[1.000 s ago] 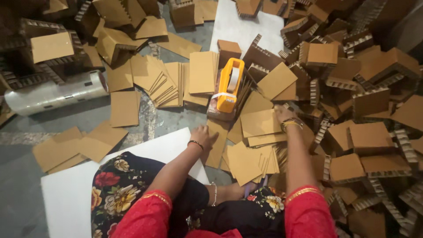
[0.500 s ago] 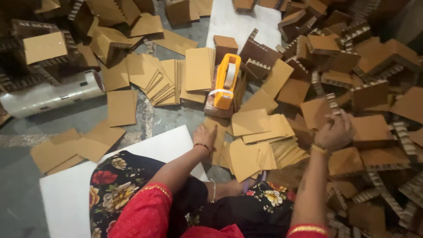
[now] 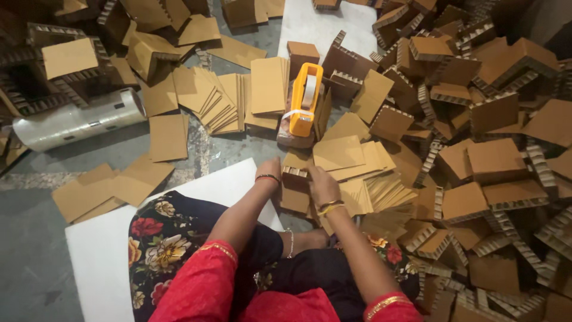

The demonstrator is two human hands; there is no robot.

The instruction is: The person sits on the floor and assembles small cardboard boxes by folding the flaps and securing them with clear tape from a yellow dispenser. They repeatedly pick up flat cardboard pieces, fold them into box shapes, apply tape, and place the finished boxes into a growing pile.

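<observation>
Head view, near to far. Person sits on a white flat sheet (image 3: 107, 256) on the grey floor, red sleeves and floral dark fabric at the bottom of frame. Both forearms reach forward and meet at a small brown honeycomb-cardboard block (image 3: 296, 185) just in front of the knees. Left hand (image 3: 271, 173) grips the block's left edge, fingers curled over the top. Right hand (image 3: 322, 182) closes on its right side, palm against the block. Both clenched on the same piece; the block sits upright between them, its corrugated top edge visible.

Just right of the hands: a loose fanned stack of flat brown cardboard squares (image 3: 351, 158), touching the block area. Left of the sheet: several flat brown cardboard sheets (image 3: 110, 188) lying on the floor.

Beyond the hands: an orange handheld tape dispenser with a clear tape roll (image 3: 305, 98), standing upright on a small cardboard stack. Left of it, more fanned piles of thin brown cardboard squares (image 3: 238, 98). Far left: a shiny silver cylindrical roll (image 3: 77, 119) lying on its side.

Right half of frame: a big heap of assembled brown honeycomb-cardboard blocks (image 3: 482, 119), tumbled at all angles, reaching from near the right knee to the top edge.
</observation>
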